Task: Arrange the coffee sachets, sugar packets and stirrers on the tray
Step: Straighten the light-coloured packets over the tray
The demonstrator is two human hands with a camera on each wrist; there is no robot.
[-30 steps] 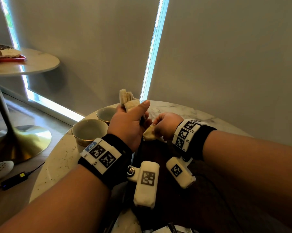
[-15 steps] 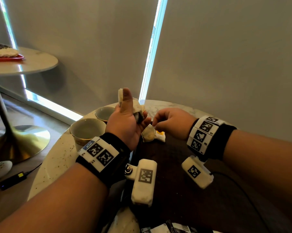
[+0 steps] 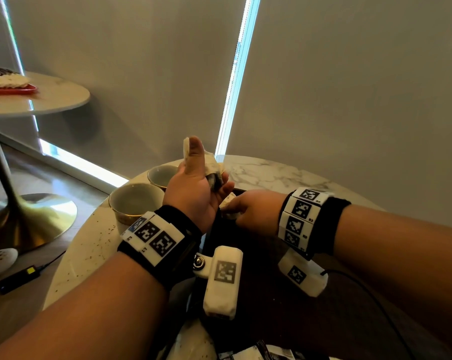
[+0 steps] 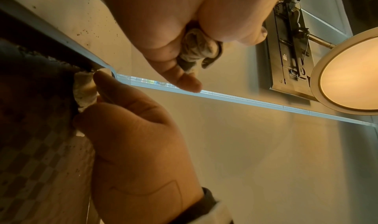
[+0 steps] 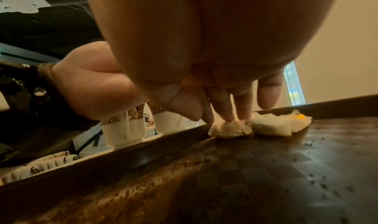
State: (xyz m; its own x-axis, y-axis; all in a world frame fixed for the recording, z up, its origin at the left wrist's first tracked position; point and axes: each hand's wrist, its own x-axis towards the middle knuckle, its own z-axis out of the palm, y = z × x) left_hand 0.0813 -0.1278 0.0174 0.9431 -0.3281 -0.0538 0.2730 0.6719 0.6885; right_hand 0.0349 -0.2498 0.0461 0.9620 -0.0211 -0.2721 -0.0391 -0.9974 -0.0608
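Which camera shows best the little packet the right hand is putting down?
The right wrist view: the packet lies on the dark tray under the right hand's fingertips. The left wrist view shows it partly hidden; the head view, only a pale sliver.

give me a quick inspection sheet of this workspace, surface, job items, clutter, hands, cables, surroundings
surface: round marble table with a dark tray on it; the tray floor is scattered with crumbs.
job's things: two pale sachets lie side by side at the tray's far corner; more are bunched in the left hand.
clutter: two gold-rimmed cups left of the tray; printed packets at the near edge.
hands: left hand is raised, gripping a bunch of sachets; right hand has fingertips on a sachet on the tray.
cables: black cable from the right wrist camera; a black adapter with lead on the floor.
surroundings: drawn roller blinds, a second table holding a red plate.
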